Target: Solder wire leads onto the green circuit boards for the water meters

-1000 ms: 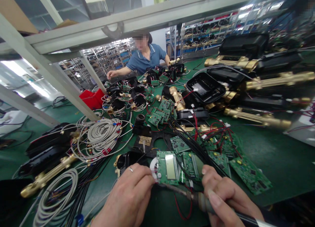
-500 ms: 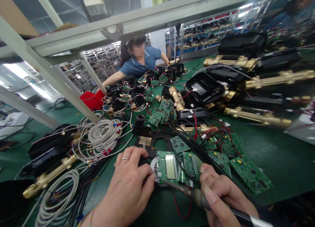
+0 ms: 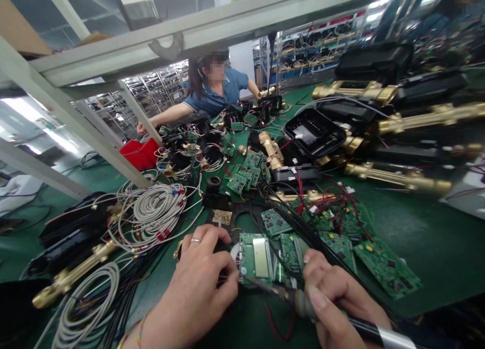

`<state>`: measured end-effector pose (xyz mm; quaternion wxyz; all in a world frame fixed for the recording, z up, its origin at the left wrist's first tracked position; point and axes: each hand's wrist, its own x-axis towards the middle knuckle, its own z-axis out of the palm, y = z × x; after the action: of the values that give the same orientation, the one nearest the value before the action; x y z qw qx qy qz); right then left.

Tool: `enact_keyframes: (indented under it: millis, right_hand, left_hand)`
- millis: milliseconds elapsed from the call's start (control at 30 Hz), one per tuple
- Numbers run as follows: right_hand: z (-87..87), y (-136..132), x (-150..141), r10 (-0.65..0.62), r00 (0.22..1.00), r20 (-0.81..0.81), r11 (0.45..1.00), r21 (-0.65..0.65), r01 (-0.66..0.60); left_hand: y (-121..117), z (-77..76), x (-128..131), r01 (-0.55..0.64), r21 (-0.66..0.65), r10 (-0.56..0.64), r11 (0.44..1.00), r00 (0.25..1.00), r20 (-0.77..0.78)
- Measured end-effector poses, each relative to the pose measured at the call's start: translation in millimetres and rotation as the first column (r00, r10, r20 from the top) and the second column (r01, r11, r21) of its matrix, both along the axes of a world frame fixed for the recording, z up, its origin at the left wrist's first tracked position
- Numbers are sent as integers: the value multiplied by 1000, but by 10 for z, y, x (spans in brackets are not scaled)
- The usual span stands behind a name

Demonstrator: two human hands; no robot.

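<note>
My right hand (image 3: pixel 337 293) is closed round the handle of a soldering iron (image 3: pixel 280 292). The iron's tip points left, at the lower left corner of a green circuit board (image 3: pixel 246 248) with a grey display (image 3: pixel 260 258). At the board's left edge, my left hand (image 3: pixel 202 283) is closed, thumb and forefinger pinching thin wires that are mostly hidden by the fingers. Right beside that board lies another green board (image 3: pixel 291 250), close to my right fingertips. A red and black wire loop (image 3: pixel 278 334) hangs below the iron.
Grey cable coils (image 3: pixel 157 207) and a brass pipe fitting (image 3: pixel 71 270) lie left. Loose circuit boards (image 3: pixel 390 268), black cables (image 3: pixel 299 222) and black housings with brass fittings (image 3: pixel 397 177) fill the right. Across the bench, a co-worker (image 3: pixel 215 94) reaches near a red bin (image 3: pixel 140 154) behind a metal post.
The co-worker's arm has lifted from the red bin and the head has turned. My hands stay almost in place, with the iron's tip still at the board's corner.
</note>
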<state>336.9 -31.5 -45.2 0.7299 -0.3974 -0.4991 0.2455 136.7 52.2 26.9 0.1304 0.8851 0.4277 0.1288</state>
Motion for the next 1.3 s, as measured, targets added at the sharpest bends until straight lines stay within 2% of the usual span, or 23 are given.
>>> enact_keyframes:
  millis: [233, 533, 1300]
  right_hand:
    - [-32, -5, -1, 21, 1000, -3, 999, -27, -21]
    - [33, 47, -3, 13, 1000, -6, 1000, -9, -13]
    - [15, 62, 11, 34, 999, 6, 999, -13, -34]
  left_hand:
    - [13, 31, -1, 5, -58, -5, 998, 1000, 3]
    - [14, 45, 8, 13, -61, -12, 998, 1000, 9]
    - [6, 15, 9, 6, -37, -6, 999, 1000, 10]
